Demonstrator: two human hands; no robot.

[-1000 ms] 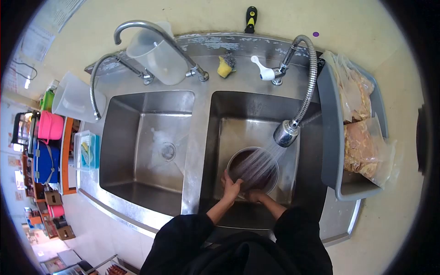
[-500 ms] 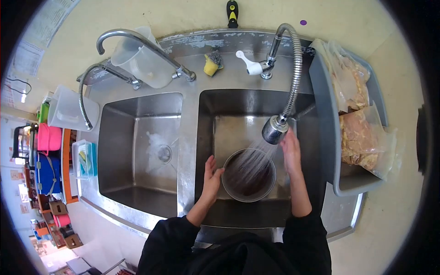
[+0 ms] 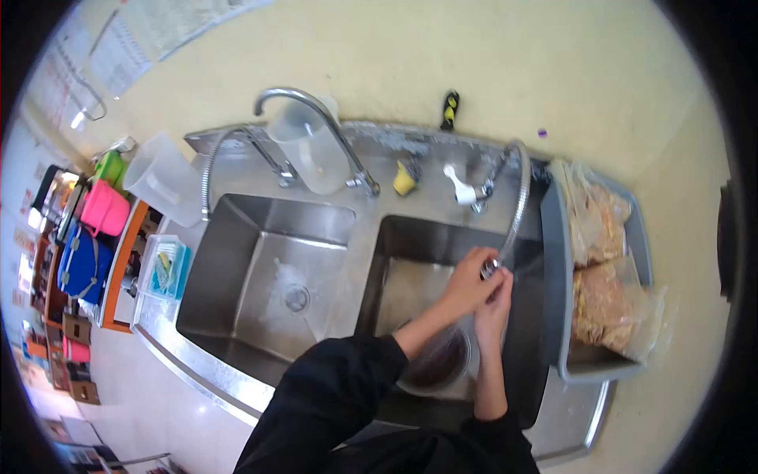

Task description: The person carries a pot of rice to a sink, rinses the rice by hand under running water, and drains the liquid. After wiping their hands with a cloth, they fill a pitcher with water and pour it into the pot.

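Both hands are at the spray head [image 3: 490,269] on the end of the flexible metal faucet hose [image 3: 523,197], over the right sink basin [image 3: 418,229]. My left hand [image 3: 468,284] reaches across from the left with its fingers curled round the head. My right hand [image 3: 494,302] closes on it from below and the right. Beneath my forearms stands a round metal pot [image 3: 470,359] with dark reddish-brown contents, its left part covered by my left arm. Whether water still flows is hard to make out.
Right of the sink, a grey tub [image 3: 557,292] holds bags of raw meat [image 3: 604,300]. Behind stand a white-handled tap [image 3: 466,189], a yellow sponge [image 3: 406,178], a curved faucet [image 3: 347,146] and a translucent pitcher [image 3: 312,154]. The left basin [image 3: 264,276] has suds near its drain.
My left hand has moved from the pot's left side up to the spray head. The right hand has closed on it too. The view has tilted and shifted, and the wide spray no longer shows.
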